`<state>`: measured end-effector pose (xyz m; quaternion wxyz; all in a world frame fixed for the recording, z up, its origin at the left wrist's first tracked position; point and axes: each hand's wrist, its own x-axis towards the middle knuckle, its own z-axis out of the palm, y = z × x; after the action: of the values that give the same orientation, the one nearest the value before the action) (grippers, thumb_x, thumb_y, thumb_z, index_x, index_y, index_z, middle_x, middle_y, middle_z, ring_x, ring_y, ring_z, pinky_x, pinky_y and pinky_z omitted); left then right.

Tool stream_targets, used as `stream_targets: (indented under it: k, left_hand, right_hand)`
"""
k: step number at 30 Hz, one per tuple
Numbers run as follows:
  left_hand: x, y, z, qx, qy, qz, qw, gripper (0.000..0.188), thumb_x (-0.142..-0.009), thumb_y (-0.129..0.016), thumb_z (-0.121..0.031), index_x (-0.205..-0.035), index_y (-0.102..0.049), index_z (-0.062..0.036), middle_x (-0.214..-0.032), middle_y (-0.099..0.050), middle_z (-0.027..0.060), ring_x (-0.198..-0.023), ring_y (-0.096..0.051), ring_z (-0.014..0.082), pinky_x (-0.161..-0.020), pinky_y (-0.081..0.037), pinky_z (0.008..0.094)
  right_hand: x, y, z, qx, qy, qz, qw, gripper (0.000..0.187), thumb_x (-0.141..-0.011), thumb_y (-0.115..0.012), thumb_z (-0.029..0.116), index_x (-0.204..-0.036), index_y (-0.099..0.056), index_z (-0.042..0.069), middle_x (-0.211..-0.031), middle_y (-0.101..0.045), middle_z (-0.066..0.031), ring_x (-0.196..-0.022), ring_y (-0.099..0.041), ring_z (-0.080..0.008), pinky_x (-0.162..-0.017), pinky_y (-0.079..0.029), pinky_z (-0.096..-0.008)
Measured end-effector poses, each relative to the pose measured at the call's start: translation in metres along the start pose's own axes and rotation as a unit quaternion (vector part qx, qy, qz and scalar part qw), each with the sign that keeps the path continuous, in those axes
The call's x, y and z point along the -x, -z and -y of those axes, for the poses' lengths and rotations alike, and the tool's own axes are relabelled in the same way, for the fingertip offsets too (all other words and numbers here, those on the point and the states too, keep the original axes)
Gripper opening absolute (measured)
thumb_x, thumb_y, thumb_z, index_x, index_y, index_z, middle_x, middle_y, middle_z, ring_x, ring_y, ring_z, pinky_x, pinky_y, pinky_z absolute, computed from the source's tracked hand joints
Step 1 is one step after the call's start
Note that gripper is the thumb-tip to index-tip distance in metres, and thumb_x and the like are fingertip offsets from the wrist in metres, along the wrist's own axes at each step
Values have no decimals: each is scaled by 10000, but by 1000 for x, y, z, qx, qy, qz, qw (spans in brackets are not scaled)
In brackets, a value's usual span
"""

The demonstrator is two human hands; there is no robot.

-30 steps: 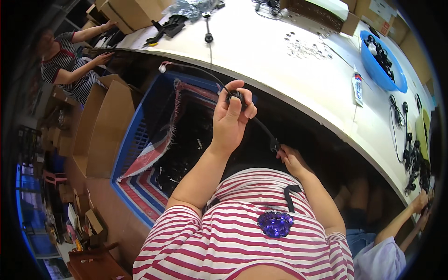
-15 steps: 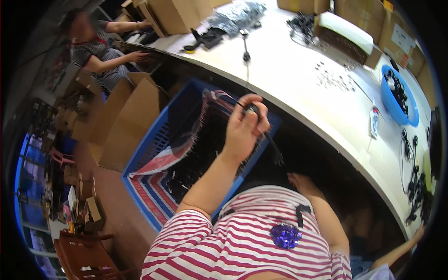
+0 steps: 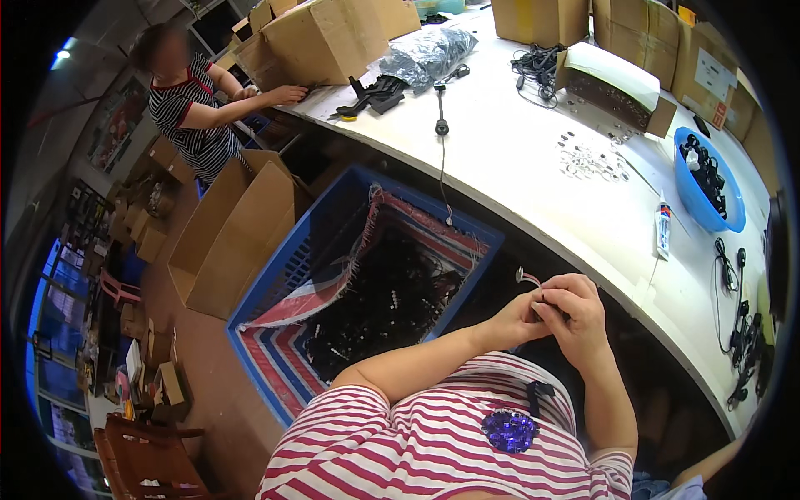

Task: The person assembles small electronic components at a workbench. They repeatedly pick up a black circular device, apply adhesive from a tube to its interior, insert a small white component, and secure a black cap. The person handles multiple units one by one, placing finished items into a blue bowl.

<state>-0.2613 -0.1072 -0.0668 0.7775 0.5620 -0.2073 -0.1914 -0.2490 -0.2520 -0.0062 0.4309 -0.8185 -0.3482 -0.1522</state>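
Observation:
My left hand (image 3: 515, 322) and my right hand (image 3: 579, 315) meet in front of my body, near the table edge. Both are closed around a small black part, mostly covered by the fingers. From the grip a thin curved lead (image 3: 531, 277) rises, ending in a small round tip. Left of my hands stands a blue plastic crate (image 3: 275, 293), lined with striped woven cloth and holding a heap of black pieces (image 3: 392, 292). On the table, a black corded piece (image 3: 442, 127) lies with its thin wire hanging toward the edge.
The white table (image 3: 533, 179) curves across, carrying cartons (image 3: 542, 21), a blue bowl of black parts (image 3: 700, 212), a glue tube (image 3: 663, 229), small rings (image 3: 592, 158) and cables (image 3: 742, 321). An open carton (image 3: 242, 225) stands beyond the crate. Another person (image 3: 187, 104) works at far left.
My left hand has come down and right from above the crate to meet my right hand. The right hand has risen from below the table edge. The other person's hands have moved along the table.

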Motion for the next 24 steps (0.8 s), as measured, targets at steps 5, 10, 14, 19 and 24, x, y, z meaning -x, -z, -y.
stream_targets:
  k: [5, 10, 14, 19, 24]
  left_hand:
    - [0, -2, 12, -19, -10, 24, 999, 345, -850, -575, -113, -1160, -438, -49, -1051, -491, 32, -999, -476, 97, -846, -408, 239]
    - [3, 2, 35, -34, 23, 8, 999, 191, -889, -525, -203, -1024, -489, -72, -804, -478, -20, -722, -434, 60, -645, -384, 205]
    - [6, 8, 38, -53, 29, -5, 998, 165, -888, -521, -185, -1016, -493, -85, -792, -471, -30, -716, -426, 48, -633, -373, 196]
    - [8, 10, 33, 2, 44, 19, 999, 267, -897, -496, -156, -1148, -474, -67, -845, -461, -25, -749, -421, 56, -671, -371, 203]
    - [3, 12, 36, -54, 50, 30, 997, 292, -903, -505, -200, -1157, -477, -57, -857, -496, -19, -755, -449, 59, -685, -387, 205]
  right_hand:
    - [16, -9, -13, -35, -28, -21, 999, 84, -679, -677, 85, -753, -656, 53, -802, -613, -56, -808, -568, -224, -744, -419, -327]
    - [26, -6, -18, -166, -118, -29, 979, 101, -708, -623, -32, -807, -638, -17, -854, -592, -94, -749, -584, -167, -661, -465, -254]
    - [16, 10, -9, -110, -83, 48, 989, 173, -704, -638, -8, -876, -626, -9, -897, -590, -101, -762, -596, -185, -662, -477, -265]
    - [14, 21, -6, -112, -152, 112, 976, 239, -708, -641, -1, -946, -608, -5, -892, -591, -109, -754, -598, -191, -644, -485, -275]
    - [8, 19, 2, -40, -99, 117, 987, 322, -706, -650, 40, -1020, -590, 8, -897, -591, -108, -741, -593, -208, -623, -471, -288]
